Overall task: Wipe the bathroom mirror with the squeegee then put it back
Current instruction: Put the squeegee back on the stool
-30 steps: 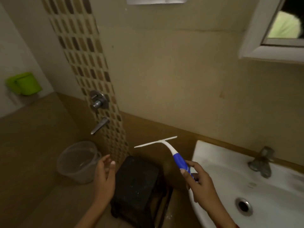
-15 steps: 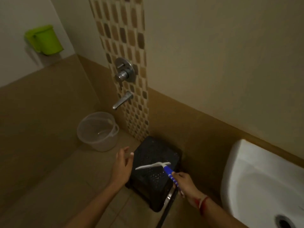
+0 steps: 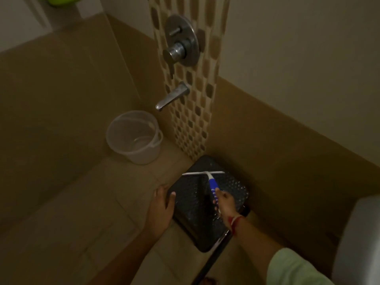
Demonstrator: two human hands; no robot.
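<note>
Beside stool [image 3: 207, 204]: bucket [image 3: 133, 138], spout [image 3: 171, 96], sink [image 3: 357, 239].

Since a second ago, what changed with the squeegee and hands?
The right hand carried the squeegee from beside the sink down over the black stool, blade now low above its top. The left hand moved to the stool's edge, open. Grip on the handle unchanged; bucket unmoved.

Squeegee [image 3: 207, 177] lowered from sink height over stool [image 3: 209, 202].
</note>
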